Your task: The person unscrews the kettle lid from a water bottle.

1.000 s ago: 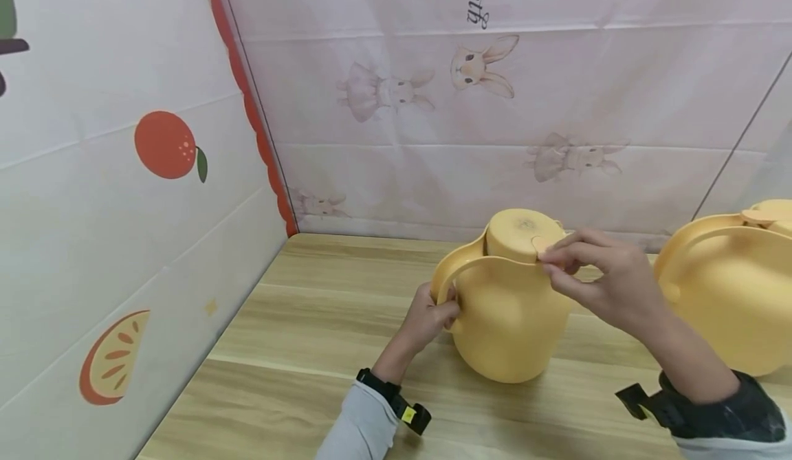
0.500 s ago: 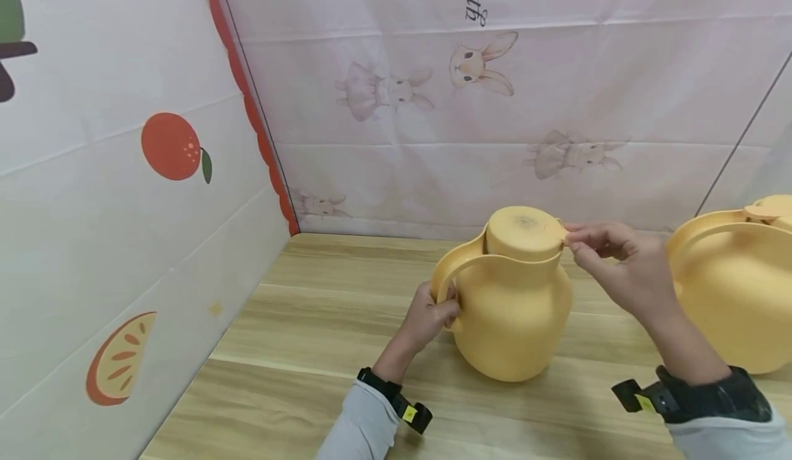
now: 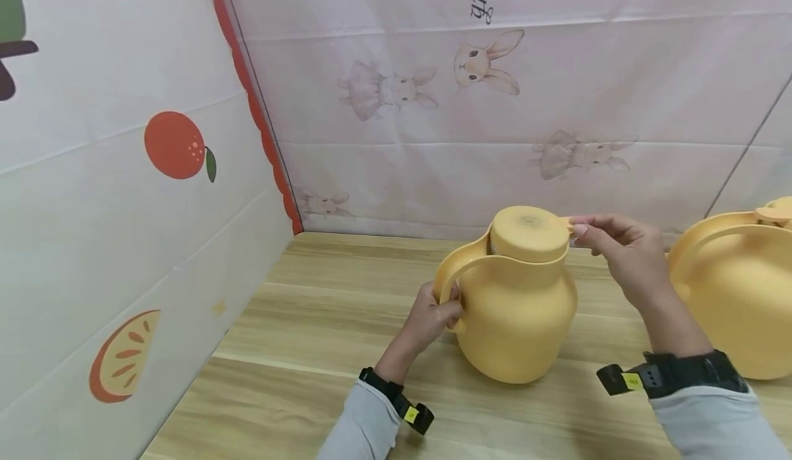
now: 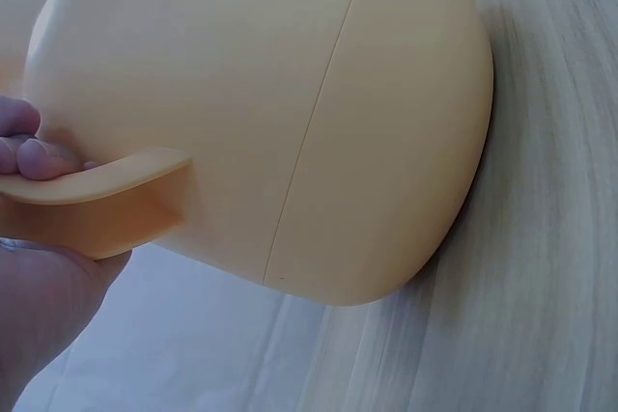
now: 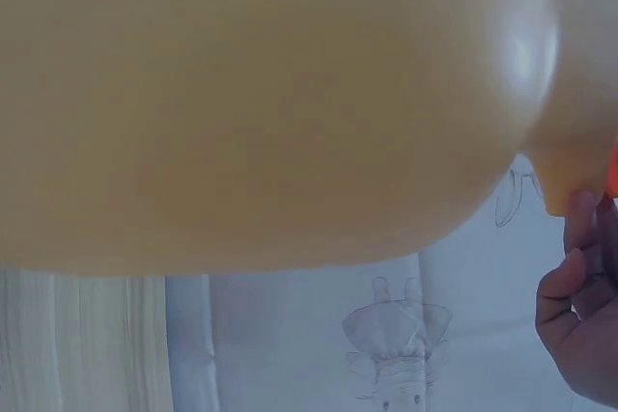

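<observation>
A yellow thermos jug (image 3: 516,322) stands upright on the table, its round lid (image 3: 529,233) seated in the neck. My left hand (image 3: 430,315) grips the jug's handle (image 3: 456,264); in the left wrist view, fingers and thumb wrap around that handle (image 4: 106,180). At the spout side, my right hand (image 3: 631,250) pinches the lid's small tab (image 3: 568,224) between thumb and fingers. From the right wrist, the jug's body (image 5: 270,113) fills most of the view, with the spout (image 5: 565,176) beside the fingertips at the right edge.
A second yellow jug (image 3: 736,295) stands to the right, behind my right forearm and cut off by the frame. The wood-grain table (image 3: 297,364) meets a fruit-print wall (image 3: 74,240) at left and a rabbit-print wall (image 3: 396,178) at the back.
The right hand has moved away and to the right around the jug's top, turning the lid so its tab swings from the front side to the spout. The left hand keeps its grip.
</observation>
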